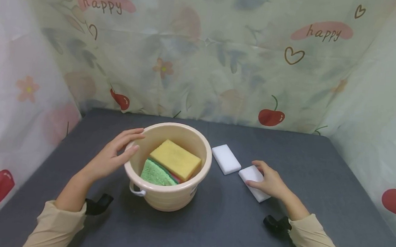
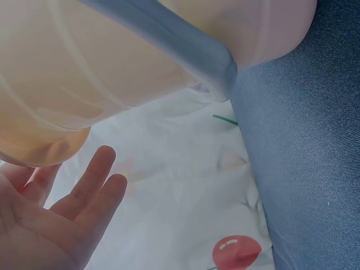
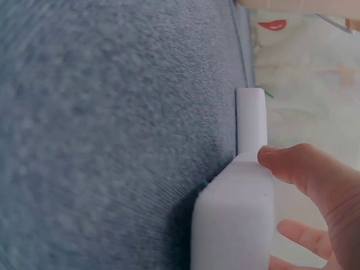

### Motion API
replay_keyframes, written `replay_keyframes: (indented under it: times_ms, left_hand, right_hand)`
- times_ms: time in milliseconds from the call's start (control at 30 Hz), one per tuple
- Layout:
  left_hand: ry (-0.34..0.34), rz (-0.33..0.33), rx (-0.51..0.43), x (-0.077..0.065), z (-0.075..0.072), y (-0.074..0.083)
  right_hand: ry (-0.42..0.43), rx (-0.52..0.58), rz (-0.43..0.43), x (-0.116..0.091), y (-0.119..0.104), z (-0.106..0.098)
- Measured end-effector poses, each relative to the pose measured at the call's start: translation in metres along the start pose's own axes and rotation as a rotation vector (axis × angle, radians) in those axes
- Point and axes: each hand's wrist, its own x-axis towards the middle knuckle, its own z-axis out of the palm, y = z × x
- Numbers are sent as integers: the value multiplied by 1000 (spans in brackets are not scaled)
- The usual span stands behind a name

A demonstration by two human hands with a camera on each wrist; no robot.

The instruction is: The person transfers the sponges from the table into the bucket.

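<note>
A cream bucket (image 1: 165,198) stands left of centre on the dark table. A yellow sponge (image 1: 174,156) and a green sponge (image 1: 157,173) lie inside it, with a sliver of red under the yellow one. My left hand (image 1: 113,153) rests on the bucket's left rim, its fingers fairly straight. To the right, my right hand (image 1: 271,181) spans a white sponge block (image 1: 258,194) flat on the table, thumb on one edge and curled fingers over the far side. Another white sponge block (image 1: 226,159) lies between that one and the bucket.
A pale grey handle (image 2: 191,50) hangs down the bucket's side. Patterned cloth (image 1: 206,62) surrounds the dark table (image 1: 218,226) at the back and both sides. Black wrist mounts (image 1: 275,224) sit below the wrists at the sleeves.
</note>
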Motion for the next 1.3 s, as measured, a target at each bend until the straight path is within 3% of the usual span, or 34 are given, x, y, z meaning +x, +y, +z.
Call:
replay_keyframes:
  times_ms: [400,1300]
  left_hand:
    - [-2,-6,-8,0,0,0]
    - [-6,-20,-8,1,0,1]
  right_hand:
    - [47,-1,11,4,1,-10]
    - [100,-39,-52,11,-24,-37]
